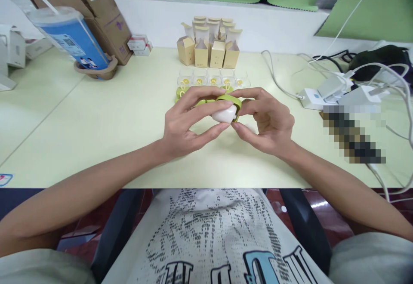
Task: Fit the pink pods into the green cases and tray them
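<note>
Over the table in front of me, my left hand pinches a small, smooth white rounded piece between its thumb and fingers. My right hand grips a lime-green soft-looking cover that curves round the top and right side of the white piece. Both sets of fingertips meet at these two parts, which are partly hidden by them. Just behind my hands, more lime-green pieces with pale loops lie on the table. Beyond them is a row of clear plastic cups with yellow marks inside.
Several open small tan cardboard boxes stand against the wall. On the left are a blue drink cup in a holder, a large carton and small white-red boxes. White power strips with tangled cables and a blurred dark item occupy the right.
</note>
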A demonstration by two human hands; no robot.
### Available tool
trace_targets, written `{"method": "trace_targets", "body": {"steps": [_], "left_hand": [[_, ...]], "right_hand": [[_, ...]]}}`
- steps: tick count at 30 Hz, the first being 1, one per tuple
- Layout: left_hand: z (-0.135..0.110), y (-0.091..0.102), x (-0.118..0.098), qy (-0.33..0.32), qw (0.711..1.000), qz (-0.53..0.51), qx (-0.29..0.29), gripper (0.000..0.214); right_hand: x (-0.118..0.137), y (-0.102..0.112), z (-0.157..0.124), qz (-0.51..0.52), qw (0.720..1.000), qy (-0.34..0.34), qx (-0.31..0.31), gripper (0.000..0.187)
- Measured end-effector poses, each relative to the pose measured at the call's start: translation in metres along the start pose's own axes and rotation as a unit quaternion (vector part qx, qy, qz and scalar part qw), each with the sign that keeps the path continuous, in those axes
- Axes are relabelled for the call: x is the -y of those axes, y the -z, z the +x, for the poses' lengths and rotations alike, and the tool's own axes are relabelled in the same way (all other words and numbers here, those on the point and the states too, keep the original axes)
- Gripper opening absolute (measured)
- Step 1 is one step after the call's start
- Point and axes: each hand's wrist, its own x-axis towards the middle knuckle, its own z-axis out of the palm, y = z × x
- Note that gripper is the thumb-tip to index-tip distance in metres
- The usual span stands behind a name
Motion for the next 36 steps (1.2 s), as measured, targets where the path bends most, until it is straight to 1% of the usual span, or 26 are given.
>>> {"method": "trace_targets", "body": {"steps": [2, 5, 9, 11, 12, 14, 15, 16, 17, 19, 21, 23, 25, 26, 27, 29, 30, 31, 33, 36], "left_hand": [[0.001, 0.001, -0.001, -0.001, 1.000, -0.013, -0.002, 0.031], [0.001, 0.001, -0.002, 0.021, 1.000, -0.021, 0.008, 0.031], [0.000, 0.001, 0.000, 0.022, 1.000, -0.010, 0.011, 0.032], [-0.001, 0.001, 0.001, 0.027, 1.000, -0.008, 0.013, 0.033], [-0.002, 0.001, 0.001, 0.031, 0.999, -0.009, 0.014, 0.033], [-0.004, 0.000, 0.000, 0.047, 0.999, -0.019, 0.018, 0.034], [-0.005, 0.000, -0.001, 0.062, 0.997, -0.029, 0.023, 0.035], [-0.006, -0.001, -0.001, 0.074, 0.996, -0.044, 0.026, 0.038], [-0.007, -0.002, -0.001, 0.082, 0.994, -0.062, 0.027, 0.041], [-0.008, -0.003, -0.001, 0.095, 0.991, -0.086, 0.037, 0.046], [-0.010, -0.003, 0.002, 0.094, 0.991, -0.079, 0.054, 0.048], [-0.011, -0.003, 0.004, 0.085, 0.993, -0.042, 0.067, 0.043], [-0.011, -0.002, 0.003, 0.078, 0.994, -0.015, 0.071, 0.033], [-0.010, -0.002, 0.002, 0.076, 0.994, -0.012, 0.071, 0.031], [-0.010, -0.002, 0.001, 0.078, 0.994, -0.018, 0.074, 0.033], [-0.008, -0.001, -0.002, 0.091, 0.992, -0.037, 0.080, 0.047], [-0.007, 0.000, -0.004, 0.094, 0.992, -0.043, 0.075, 0.053], [-0.006, 0.000, -0.005, 0.090, 0.993, -0.045, 0.065, 0.055], [-0.006, 0.001, -0.006, 0.077, 0.996, -0.039, 0.038, 0.048], [-0.006, 0.001, -0.006, 0.049, 0.998, -0.025, 0.010, 0.040]], "right_hand": [[0.000, 0.000, 0.000, 0.012, 1.000, -0.007, -0.004, 0.026], [0.000, 0.000, 0.000, 0.030, 0.999, -0.006, -0.008, 0.028], [0.000, 0.000, -0.002, 0.010, 1.000, -0.020, -0.003, 0.024], [0.000, 0.000, -0.002, 0.001, 1.000, -0.024, -0.001, 0.026], [0.000, -0.001, -0.003, 0.009, 1.000, -0.021, 0.001, 0.031], [0.001, -0.002, -0.003, 0.032, 0.999, -0.014, 0.008, 0.051], [0.002, -0.002, -0.003, 0.035, 0.999, -0.012, 0.011, 0.060], [0.003, -0.002, -0.002, 0.026, 0.999, -0.013, 0.014, 0.065], [0.004, -0.002, -0.002, 0.005, 1.000, -0.016, 0.017, 0.065], [0.005, 0.000, 0.000, -0.050, 0.998, -0.028, 0.022, 0.056], [0.005, 0.003, 0.002, -0.085, 0.995, -0.057, 0.019, 0.049], [0.003, 0.007, 0.004, -0.091, 0.990, -0.109, -0.003, 0.049], [0.001, 0.009, 0.005, -0.083, 0.983, -0.159, -0.037, 0.053], [-0.001, 0.010, 0.006, -0.079, 0.980, -0.175, -0.049, 0.054], [-0.001, 0.009, 0.006, -0.078, 0.978, -0.184, -0.053, 0.055], [-0.002, 0.008, 0.006, -0.089, 0.978, -0.182, -0.046, 0.054], [-0.002, 0.007, 0.006, -0.100, 0.979, -0.174, -0.041, 0.053], [-0.002, 0.007, 0.006, -0.114, 0.979, -0.166, -0.041, 0.050], [-0.004, 0.010, 0.008, -0.152, 0.975, -0.154, -0.054, 0.047], [-0.017, 0.027, 0.012, -0.207, 0.964, -0.156, -0.066, 0.047]]}}
